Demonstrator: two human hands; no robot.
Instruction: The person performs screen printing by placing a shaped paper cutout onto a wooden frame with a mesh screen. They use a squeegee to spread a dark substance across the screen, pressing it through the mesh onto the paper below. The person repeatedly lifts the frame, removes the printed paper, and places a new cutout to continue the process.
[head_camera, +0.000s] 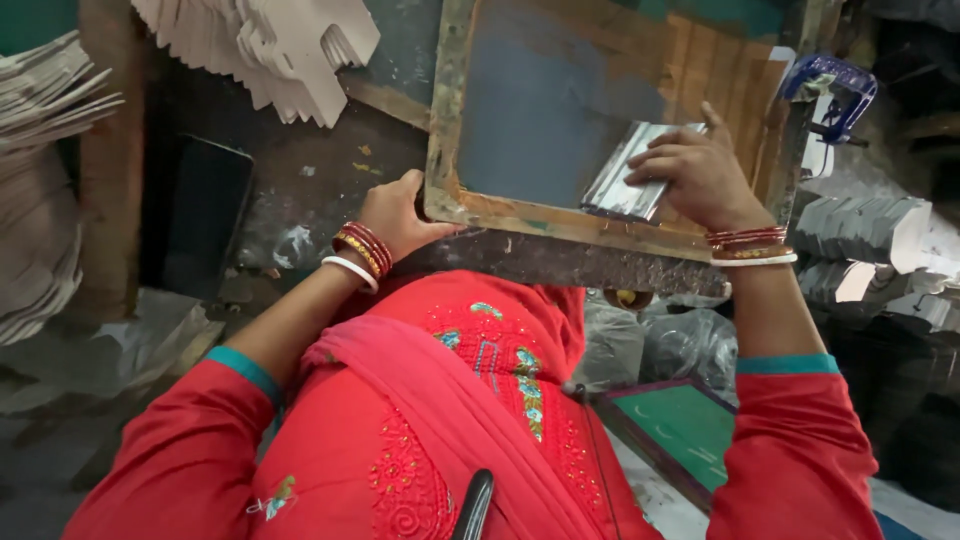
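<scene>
Head cam looks down at a screen-printing setup. Left hand (398, 212) pinches the frame (445, 120) at its near corner, likely to keep it from sliding. Right hand (700, 172) is closed around a metal squeegee (628, 172) resting on the mesh (545, 110). A blue clamp (835, 85) bites the far side. Worn, ink-stained bench (300, 180), card stacks (280, 50) behind, pretty cluttered workshop.

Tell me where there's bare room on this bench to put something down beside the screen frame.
The dark bench strip between the black slab and the wooden screen frame is bare apart from small scraps. It is crowded elsewhere: fanned white card cutouts above, card stacks on the left, more stacks on the right. Left hand grips the frame's corner; right hand presses the squeegee.
</scene>
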